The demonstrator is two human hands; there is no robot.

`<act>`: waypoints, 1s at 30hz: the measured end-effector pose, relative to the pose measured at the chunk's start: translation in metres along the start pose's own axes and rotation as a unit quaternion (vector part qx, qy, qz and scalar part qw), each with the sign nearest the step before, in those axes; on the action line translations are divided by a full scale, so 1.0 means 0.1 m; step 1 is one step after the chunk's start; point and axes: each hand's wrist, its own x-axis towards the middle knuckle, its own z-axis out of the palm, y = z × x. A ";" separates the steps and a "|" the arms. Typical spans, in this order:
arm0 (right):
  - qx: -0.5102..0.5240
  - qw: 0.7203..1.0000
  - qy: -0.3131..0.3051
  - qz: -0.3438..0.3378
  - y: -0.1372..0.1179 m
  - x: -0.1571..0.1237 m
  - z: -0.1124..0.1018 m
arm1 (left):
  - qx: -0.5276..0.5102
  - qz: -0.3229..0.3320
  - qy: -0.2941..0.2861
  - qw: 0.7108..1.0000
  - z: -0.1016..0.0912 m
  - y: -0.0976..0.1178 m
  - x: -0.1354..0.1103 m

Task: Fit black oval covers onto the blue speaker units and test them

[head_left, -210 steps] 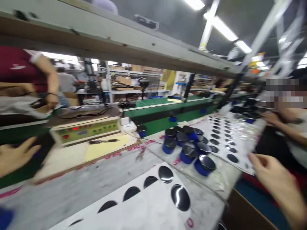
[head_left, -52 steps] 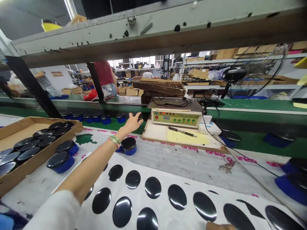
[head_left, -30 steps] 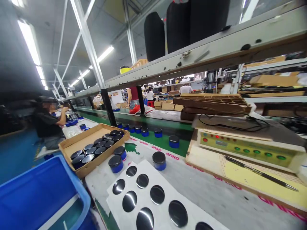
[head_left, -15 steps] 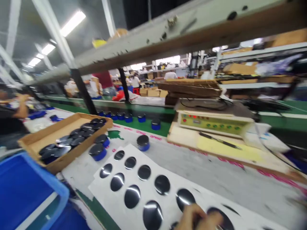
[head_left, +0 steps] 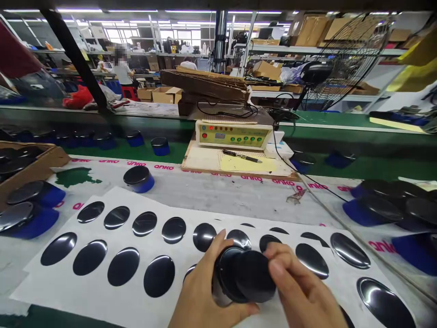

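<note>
My left hand (head_left: 200, 291) is wrapped round a short round black-topped piece (head_left: 224, 269), its top tilted toward me. Between thumb and fingertips, my right hand (head_left: 302, 284) pinches a thin black round sticker (head_left: 257, 277) by its right edge. This sticker overlaps the right part of the piece's top; whether the two touch I cannot tell. Beneath both hands lie white sheets (head_left: 136, 300) bearing rows of glossy black round stickers (head_left: 159, 276). Beyond them stands a blue round piece with a black top (head_left: 138, 178).
Several more blue-and-black pieces sit at the left (head_left: 37, 193) and right (head_left: 378, 205). A cardboard tray (head_left: 51, 161) holds black pieces at the left edge. Farther back, a control box (head_left: 232, 135) stands behind a pen (head_left: 242, 156). A cable (head_left: 327, 196) crosses the right side.
My view has swung right and levelled. Both hands are now fully in sight, with the round piece in my left and a black sticker in my right; earlier only blurred fingers showed over the sheet.
</note>
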 end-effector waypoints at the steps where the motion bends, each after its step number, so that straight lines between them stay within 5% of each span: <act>1: 0.033 0.999 -0.016 0.033 -0.02 0.03 0.10 | -0.004 0.002 0.000 1.000 0.00 -0.01 0.00; 5: 0.093 0.989 -0.026 0.113 -0.04 0.03 0.27 | -0.015 0.006 -0.005 1.000 0.00 0.00 0.01; 11: 0.071 0.990 -0.013 0.118 -0.04 0.00 0.26 | 0.002 0.008 0.002 1.000 -0.01 0.04 -0.01; 21: -0.062 0.997 0.049 -0.006 -0.07 0.03 0.29 | 0.007 -0.021 -0.004 1.000 -0.02 0.08 -0.02; 30: -0.121 0.990 0.061 -0.050 -0.08 -0.02 0.33 | -0.003 -0.007 0.001 1.000 0.00 0.04 -0.02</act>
